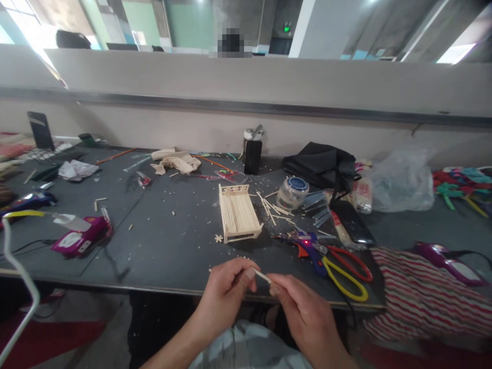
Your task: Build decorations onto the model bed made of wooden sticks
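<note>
One pale stick point(262, 275) is what I have pinched in my left hand point(229, 282) and right hand point(305, 310), near the little wooden bed point(239, 211) on the table point(161, 251).

craft workshop: glue gun point(317, 260), scissors point(329, 271)

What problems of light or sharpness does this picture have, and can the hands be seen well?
In the head view, glare washes out the upper-left window; toward the right edge, the striped cloth looks stretched and soft; the left hand, right hand and the thin stick between them are recognisable, though fine detail is slightly blurred.
</note>
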Motion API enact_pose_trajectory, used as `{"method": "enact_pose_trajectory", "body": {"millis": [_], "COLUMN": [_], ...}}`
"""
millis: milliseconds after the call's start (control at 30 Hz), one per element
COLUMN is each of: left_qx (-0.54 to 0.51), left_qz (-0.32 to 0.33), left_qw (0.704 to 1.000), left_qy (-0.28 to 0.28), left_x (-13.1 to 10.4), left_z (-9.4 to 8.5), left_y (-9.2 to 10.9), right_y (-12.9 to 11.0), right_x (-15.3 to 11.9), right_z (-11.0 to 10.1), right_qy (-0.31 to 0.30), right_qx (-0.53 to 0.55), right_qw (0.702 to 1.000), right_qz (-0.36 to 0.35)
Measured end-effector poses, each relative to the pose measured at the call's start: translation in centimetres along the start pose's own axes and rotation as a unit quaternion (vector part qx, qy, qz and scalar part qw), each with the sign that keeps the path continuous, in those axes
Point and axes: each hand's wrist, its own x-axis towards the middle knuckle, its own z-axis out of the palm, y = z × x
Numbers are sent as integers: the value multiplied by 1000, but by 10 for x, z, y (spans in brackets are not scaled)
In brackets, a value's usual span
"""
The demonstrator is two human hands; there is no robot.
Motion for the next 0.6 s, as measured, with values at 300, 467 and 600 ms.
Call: {"method": "enact_pose_trajectory", "body": {"millis": [300,467,600], "left_qx": [28,53,92], "left_qz": [-2,22,19], "left_qw": [1000,998,995], "left_qy": [-14,-11,-26], "left_x": [-6,-4,-4], "left_z": [-2,-7,-12], "left_y": [-1,-2,-3], "right_y": [-10,-19,-17], "right_x": [-6,2,7], "right_z": [6,7,8], "right_qy": [-52,-134,-108], "right_qx": [166,430,558], "right_qw": [962,785,672], "right_qz": [213,426,474]}}
